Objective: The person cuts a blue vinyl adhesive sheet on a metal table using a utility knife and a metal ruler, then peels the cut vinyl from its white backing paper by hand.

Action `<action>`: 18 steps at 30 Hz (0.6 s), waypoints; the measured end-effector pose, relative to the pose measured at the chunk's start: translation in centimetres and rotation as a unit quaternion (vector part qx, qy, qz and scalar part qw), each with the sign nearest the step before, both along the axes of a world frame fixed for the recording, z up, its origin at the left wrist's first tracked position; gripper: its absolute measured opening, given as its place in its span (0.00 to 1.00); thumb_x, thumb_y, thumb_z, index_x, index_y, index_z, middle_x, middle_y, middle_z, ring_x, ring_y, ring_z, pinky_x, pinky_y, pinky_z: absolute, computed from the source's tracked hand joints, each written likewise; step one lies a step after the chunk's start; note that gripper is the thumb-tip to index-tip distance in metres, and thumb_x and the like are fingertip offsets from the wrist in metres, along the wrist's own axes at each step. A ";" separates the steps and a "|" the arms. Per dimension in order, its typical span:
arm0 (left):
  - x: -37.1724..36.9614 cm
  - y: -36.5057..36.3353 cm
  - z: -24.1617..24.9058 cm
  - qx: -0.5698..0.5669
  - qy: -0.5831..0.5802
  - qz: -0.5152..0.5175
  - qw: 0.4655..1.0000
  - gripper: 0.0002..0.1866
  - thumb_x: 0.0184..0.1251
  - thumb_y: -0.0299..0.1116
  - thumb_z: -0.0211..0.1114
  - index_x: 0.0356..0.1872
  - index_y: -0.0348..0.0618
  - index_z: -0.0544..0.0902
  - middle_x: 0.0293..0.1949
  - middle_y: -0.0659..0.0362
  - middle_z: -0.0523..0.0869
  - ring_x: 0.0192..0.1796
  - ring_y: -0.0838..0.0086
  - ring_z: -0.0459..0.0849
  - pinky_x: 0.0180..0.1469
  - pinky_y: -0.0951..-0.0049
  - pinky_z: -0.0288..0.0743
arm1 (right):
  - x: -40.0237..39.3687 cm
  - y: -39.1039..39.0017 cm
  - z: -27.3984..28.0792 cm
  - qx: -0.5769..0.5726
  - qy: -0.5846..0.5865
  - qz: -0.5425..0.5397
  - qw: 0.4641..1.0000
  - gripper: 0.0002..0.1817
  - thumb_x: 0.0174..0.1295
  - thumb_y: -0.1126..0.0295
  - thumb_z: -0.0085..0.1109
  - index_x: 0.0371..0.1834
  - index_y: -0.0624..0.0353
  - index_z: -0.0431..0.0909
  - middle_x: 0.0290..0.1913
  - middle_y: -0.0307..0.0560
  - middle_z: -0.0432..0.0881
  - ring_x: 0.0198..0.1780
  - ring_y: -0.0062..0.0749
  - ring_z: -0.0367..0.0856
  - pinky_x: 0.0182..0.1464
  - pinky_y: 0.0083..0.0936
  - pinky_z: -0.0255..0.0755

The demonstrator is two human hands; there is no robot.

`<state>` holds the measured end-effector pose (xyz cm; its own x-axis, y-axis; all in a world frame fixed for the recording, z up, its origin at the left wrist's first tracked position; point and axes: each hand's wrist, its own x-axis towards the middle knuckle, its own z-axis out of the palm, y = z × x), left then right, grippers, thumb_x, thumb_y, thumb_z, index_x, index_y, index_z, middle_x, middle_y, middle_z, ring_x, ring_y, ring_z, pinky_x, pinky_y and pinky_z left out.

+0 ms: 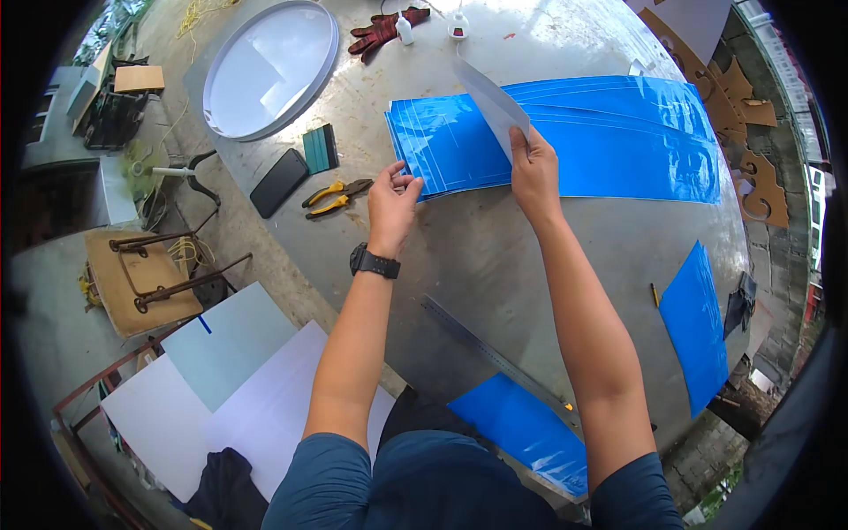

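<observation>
Over glossy blue sheets (618, 132), one pale sheet (491, 102)

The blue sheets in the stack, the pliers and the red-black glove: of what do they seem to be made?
Blue sheets: glossy, probably plastic or plastic-coated, given the bright, streaky reflections. Pliers: dark grey jaws suggest metal; the coloured grips look like plastic or rubber. Glove: matt-looking fabric, apparently, from its limp shape.

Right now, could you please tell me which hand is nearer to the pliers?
Left: the left hand is close beside the tips of the pliers. The right hand is farther across, holding a pale sheet.
</observation>
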<state>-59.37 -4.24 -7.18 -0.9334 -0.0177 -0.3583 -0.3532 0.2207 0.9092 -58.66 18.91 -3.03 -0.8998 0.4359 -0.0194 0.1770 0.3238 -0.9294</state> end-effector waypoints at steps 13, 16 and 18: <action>-1.3 4.9 5.3 0.003 0.053 -0.021 0.998 0.15 0.76 0.35 0.76 0.50 0.30 0.92 0.41 0.60 0.94 0.42 0.82 0.86 0.46 0.77 0.80 | 0.4 -1.7 0.4 0.225 0.169 0.125 0.951 0.43 0.72 0.89 0.51 0.87 0.38 0.66 0.75 0.64 0.78 0.69 0.63 0.83 0.66 0.49 0.82; -1.7 6.6 4.8 0.072 0.061 0.003 0.996 0.13 0.78 0.35 0.74 0.50 0.33 0.92 0.42 0.61 0.94 0.43 0.83 0.85 0.48 0.78 0.79 | 0.9 -1.1 1.0 0.223 0.156 0.174 0.946 0.44 0.72 0.87 0.56 0.89 0.38 0.62 0.74 0.65 0.79 0.70 0.62 0.83 0.66 0.49 0.82; -1.7 7.0 4.7 0.144 0.052 0.011 0.988 0.13 0.79 0.34 0.72 0.51 0.33 0.92 0.45 0.61 0.94 0.44 0.83 0.85 0.49 0.78 0.79 | 1.6 -1.4 1.7 0.118 0.099 0.187 0.970 0.44 0.72 0.83 0.60 0.89 0.39 0.61 0.72 0.66 0.80 0.70 0.62 0.83 0.64 0.47 0.82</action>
<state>-61.07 2.80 -2.46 -0.9662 0.0513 -0.2525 -0.2554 -0.0598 0.9650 -57.02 17.46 -1.37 -0.9718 0.0492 0.2306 -0.1684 0.5396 -0.8249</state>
